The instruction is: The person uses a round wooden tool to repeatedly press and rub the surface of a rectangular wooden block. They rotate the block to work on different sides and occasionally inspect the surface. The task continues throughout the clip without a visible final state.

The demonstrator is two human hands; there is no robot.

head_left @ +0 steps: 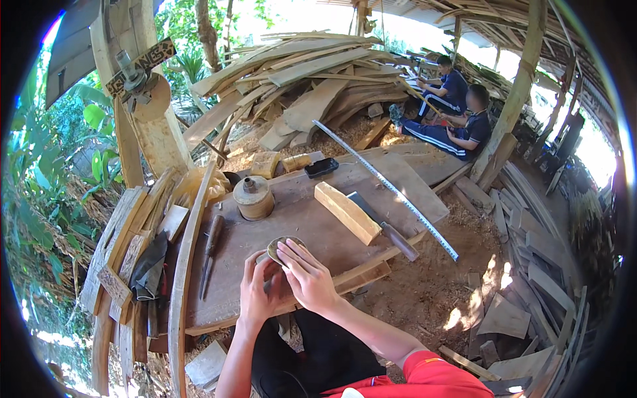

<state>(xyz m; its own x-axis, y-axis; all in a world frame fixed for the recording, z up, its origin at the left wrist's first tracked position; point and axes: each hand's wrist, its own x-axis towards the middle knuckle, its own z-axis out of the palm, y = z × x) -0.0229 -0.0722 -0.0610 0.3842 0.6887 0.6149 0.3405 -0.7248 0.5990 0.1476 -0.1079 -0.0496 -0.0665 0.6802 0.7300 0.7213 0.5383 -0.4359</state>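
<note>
Both hands grip a small round wooden piece [282,249] at the workbench's [312,225] near edge, left hand [261,290] cupping beneath, right hand [306,277] fingers pressed across its face; apparently mid-shaping or checking, so steady support seems needed next.

The right hand [306,275] lies over most of the small round thing [279,247], so only its top rim shows. The left hand [257,292] covers its lower side, and what it is made of is hard to tell. The long ruler [391,189] hides part of the board under it. The two people sitting [458,113] far back are small and blurred. The wood pile [298,79] hides the ground behind it.
</note>
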